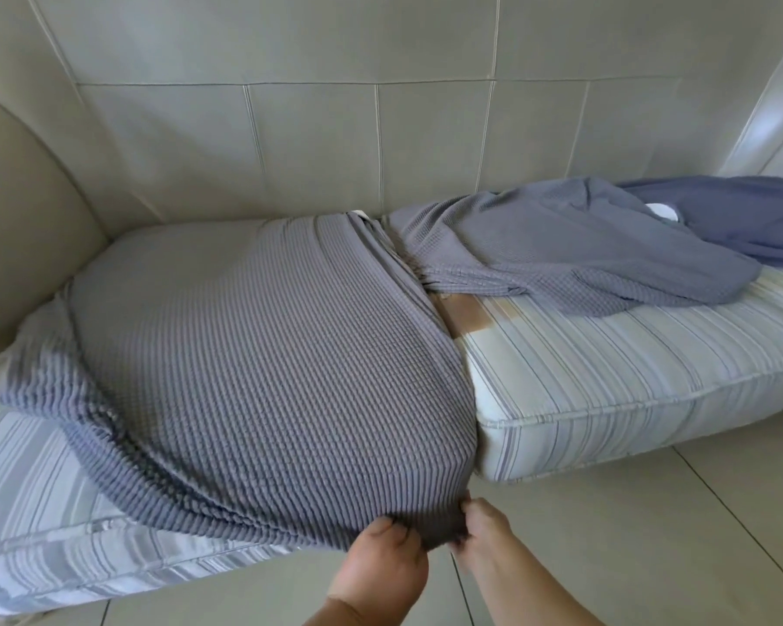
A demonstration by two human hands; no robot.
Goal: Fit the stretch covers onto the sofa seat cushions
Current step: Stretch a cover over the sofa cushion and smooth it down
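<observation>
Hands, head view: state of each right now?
Left hand: fingers gripping the front corner of the grey stretch cover.
Right hand: fingers pinching the same corner of that cover.

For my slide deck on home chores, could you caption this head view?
Both hands, left and right, pull a grey stretch cover over a striped seat cushion.

Grey waffle cover point(263, 354) half-stretched over striped cushion point(41, 481) (front corner bare).
</observation>
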